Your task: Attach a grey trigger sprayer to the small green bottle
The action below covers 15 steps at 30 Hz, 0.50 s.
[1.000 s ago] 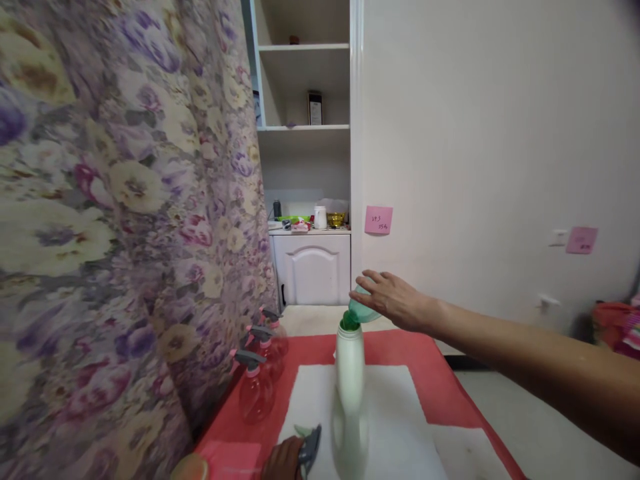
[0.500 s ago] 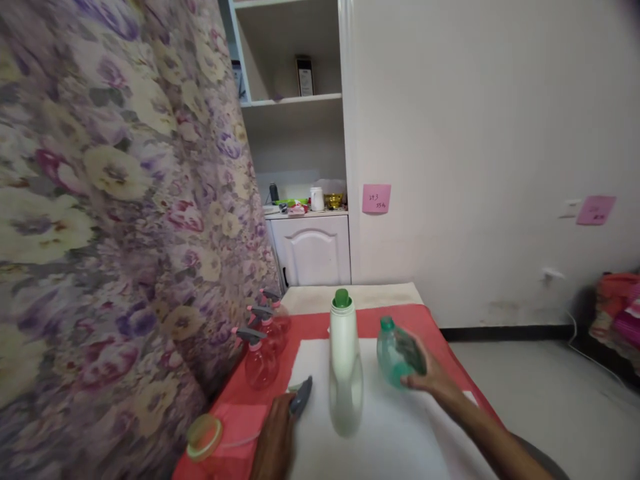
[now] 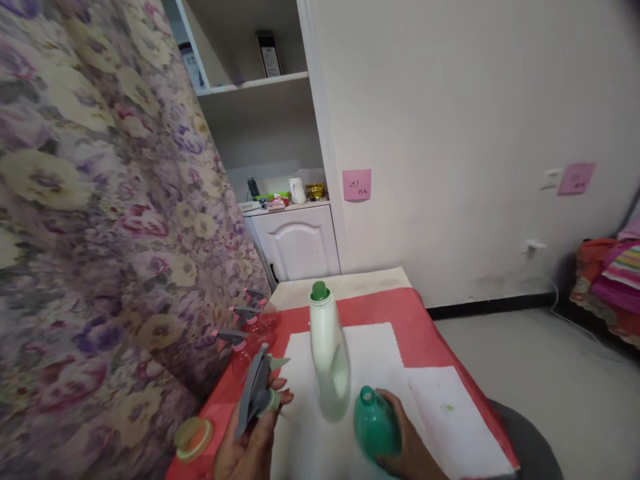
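Note:
Fingers wrapped round a grey trigger spray head (image 3: 256, 390), my left hand (image 3: 245, 447) is raised over the left side of the table. My right hand (image 3: 407, 440) grips a translucent green bottle (image 3: 373, 427) by its right side, its neck uncapped and pointing up. Between the two hands, a little farther off, stands a tall pale green jug (image 3: 327, 360) with a green spout at its top. Several pink spray bottles (image 3: 241, 360) with grey triggers stand in a row beyond my left hand.
White paper (image 3: 370, 340) covers part of the red tabletop (image 3: 385, 307). A round jar with a yellowish rim (image 3: 194, 439) stands at the near left. A floral curtain (image 3: 125, 267) hangs close along the left, and a grey stool (image 3: 530, 433) stands at the right.
My right hand has brought the green bottle nearer to me. My left hand has lifted the spray head off the paper and turned it upright. The view has shifted right and tilted.

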Each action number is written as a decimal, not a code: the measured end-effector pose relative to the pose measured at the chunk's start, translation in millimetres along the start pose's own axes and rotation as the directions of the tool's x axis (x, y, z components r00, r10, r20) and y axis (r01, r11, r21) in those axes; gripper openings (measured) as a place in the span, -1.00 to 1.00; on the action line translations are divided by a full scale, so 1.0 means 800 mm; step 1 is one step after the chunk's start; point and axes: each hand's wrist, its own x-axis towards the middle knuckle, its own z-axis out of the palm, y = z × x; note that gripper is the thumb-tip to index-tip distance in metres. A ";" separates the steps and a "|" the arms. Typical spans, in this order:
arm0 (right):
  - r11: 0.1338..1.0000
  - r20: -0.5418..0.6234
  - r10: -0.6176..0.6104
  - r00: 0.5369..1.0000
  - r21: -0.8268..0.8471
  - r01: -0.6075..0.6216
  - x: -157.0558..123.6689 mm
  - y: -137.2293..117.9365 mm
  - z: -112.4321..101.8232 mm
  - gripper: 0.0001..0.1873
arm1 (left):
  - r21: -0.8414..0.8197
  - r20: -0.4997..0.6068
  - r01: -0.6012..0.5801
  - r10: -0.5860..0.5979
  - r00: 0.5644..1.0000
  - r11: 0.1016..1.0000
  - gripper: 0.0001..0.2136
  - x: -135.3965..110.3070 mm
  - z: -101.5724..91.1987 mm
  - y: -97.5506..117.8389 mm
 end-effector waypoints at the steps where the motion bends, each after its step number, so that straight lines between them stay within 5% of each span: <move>1: 1.000 -0.003 -0.004 1.000 -0.003 0.004 0.000 0.000 0.000 0.00 | -0.061 0.015 -0.021 0.022 1.000 0.998 -0.51 -0.004 0.015 0.007; 8: 1.000 0.002 0.001 1.000 -0.022 -0.001 0.001 -0.014 0.001 0.01 | -0.303 0.078 -0.021 0.047 0.996 0.953 -0.55 -0.025 0.107 0.021; 15: 0.999 -0.026 -0.032 0.999 -0.012 0.032 0.001 -0.014 0.001 -0.03 | -0.236 0.229 0.048 0.008 0.973 0.971 -0.59 -0.019 0.129 -0.020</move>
